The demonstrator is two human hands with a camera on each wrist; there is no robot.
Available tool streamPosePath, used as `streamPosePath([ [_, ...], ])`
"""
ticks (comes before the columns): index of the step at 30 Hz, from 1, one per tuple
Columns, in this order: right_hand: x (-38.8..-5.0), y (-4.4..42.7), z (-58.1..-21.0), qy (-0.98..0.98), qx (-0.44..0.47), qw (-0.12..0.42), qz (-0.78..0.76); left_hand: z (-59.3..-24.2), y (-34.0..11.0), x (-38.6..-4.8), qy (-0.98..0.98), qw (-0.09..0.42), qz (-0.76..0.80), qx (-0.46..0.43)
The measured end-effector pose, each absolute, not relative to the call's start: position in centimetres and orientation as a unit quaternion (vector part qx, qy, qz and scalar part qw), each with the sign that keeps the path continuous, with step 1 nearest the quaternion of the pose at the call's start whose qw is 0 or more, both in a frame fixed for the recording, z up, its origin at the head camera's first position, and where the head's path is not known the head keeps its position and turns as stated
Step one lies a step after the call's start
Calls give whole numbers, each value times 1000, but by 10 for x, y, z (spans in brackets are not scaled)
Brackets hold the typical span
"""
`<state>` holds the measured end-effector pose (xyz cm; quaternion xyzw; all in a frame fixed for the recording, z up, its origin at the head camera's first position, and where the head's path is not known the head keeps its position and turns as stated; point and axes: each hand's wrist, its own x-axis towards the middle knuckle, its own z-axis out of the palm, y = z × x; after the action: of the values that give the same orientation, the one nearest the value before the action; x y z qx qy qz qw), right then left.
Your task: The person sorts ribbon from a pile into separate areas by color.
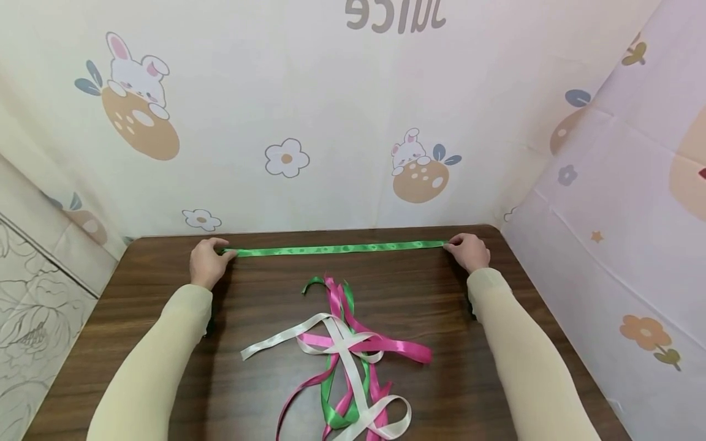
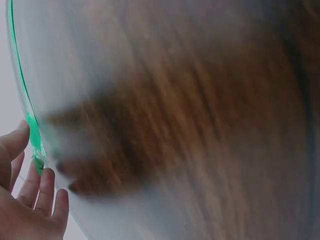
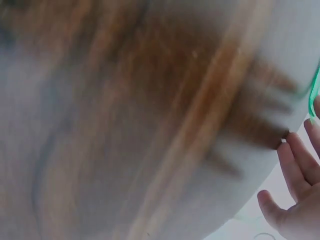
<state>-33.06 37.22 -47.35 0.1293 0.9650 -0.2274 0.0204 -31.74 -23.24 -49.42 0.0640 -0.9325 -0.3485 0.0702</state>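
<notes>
A green satin ribbon stretches straight from side to side near the table's far edge. My left hand pinches its left end between thumb and fingers. At the other end, my right hand pinches the ribbon's tip. In the left wrist view, the green ribbon lies by the thumb and fingertips of the left hand. The right wrist view shows the right hand at the frame's edge, with a bit of green ribbon at its fingertips.
A loose, tangled pile of ribbons lies mid-table: pink ribbon, white ribbon and green ribbon. The brown wooden table meets a patterned cloth backdrop behind and at the sides.
</notes>
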Motion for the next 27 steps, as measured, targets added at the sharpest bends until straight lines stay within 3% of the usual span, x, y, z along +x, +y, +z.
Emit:
streamPosePath([
  [8,-320,375,-467,972,98,31,-212,-487,-234,-310,-936,69,-342,57],
  [27,-292,342,-429,986,-31,-70,-146,-459,-209,-280,-930,113,-349,-34],
])
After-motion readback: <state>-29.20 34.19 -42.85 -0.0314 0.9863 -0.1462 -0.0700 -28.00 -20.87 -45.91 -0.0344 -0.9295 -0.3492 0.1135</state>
